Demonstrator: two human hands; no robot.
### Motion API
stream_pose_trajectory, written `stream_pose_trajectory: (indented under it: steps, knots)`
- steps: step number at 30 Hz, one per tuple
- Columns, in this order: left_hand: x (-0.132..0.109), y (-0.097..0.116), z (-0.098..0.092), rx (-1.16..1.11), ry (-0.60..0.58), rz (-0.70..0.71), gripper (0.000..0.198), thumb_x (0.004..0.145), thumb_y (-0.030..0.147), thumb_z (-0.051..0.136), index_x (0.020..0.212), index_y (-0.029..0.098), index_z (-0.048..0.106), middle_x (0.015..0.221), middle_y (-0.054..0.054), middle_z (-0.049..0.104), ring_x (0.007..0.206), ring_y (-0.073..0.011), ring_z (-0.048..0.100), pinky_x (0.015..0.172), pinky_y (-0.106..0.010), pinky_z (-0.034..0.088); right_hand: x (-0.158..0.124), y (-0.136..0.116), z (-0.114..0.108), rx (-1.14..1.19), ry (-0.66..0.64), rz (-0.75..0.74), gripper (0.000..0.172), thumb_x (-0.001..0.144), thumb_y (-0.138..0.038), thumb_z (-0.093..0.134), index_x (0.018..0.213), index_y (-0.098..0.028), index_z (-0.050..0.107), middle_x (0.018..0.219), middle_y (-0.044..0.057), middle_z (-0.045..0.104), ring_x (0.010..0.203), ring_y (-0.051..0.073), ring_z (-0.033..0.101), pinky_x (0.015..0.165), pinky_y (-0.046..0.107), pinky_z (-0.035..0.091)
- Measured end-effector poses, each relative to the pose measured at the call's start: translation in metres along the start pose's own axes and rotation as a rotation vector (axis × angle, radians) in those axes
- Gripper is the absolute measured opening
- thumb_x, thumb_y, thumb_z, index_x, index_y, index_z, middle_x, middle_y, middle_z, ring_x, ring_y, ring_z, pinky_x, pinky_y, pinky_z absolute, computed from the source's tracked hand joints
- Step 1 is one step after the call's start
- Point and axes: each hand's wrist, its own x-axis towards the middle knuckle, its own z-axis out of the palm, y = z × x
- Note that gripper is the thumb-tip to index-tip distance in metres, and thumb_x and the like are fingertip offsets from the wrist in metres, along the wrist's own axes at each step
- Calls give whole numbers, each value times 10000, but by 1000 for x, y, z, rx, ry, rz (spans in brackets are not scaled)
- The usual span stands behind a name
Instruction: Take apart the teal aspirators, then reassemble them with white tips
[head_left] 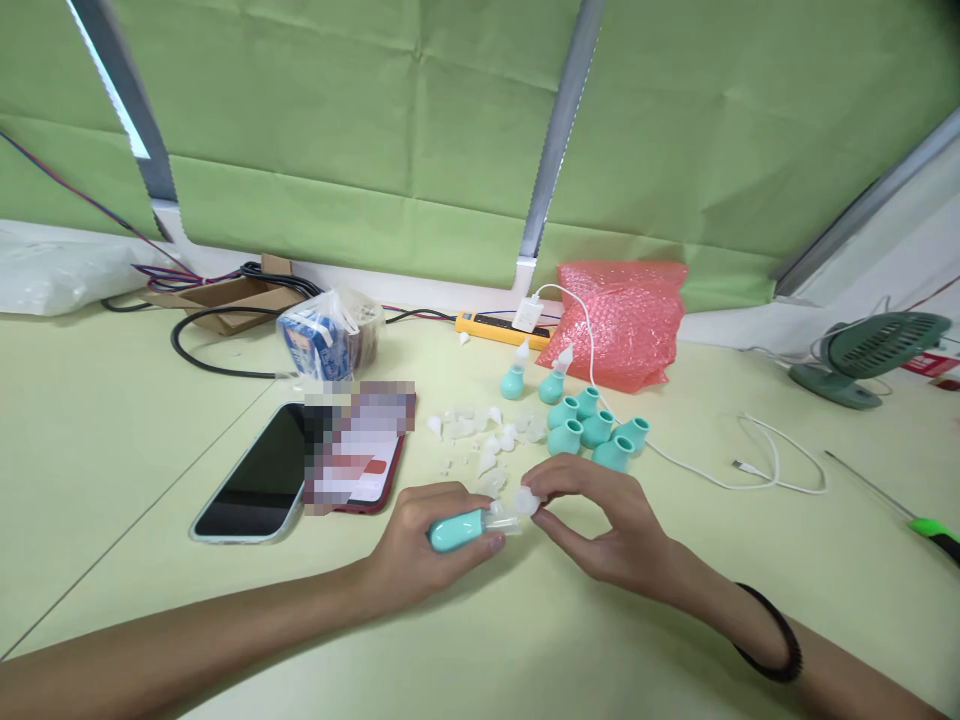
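My left hand is closed around a teal squeeze bulb lying sideways, with a clear tube sticking out of its right end. Just right of that tube, my right hand pinches a small translucent white cap-like piece between thumb and finger. Beyond my hands lie several small translucent white plastic parts. To their right stands a group of open-mouthed teal bulbs. Behind these, two teal bulbs stand upright with translucent pointed tips fitted.
Two phones, one dark-screened and one lit, lie at left. A plastic-wrapped blue pack, an open carton, a yellow power strip and a pink bubble-wrap bag sit behind. Rightward are a white cable, a fan and a screwdriver.
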Motion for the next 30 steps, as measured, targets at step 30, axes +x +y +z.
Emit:
stream_pose_trajectory:
  steps: [30]
  knots:
    - [-2,1,-2,-23,1,12,134,712,229,588,751,107,627,596,-34,560,514,-114,488,481,-211,367,2,-7,-13,146,-213,277,150,747,-216,551,853,-176,649,729,35,662,605,120,579,536,226,488]
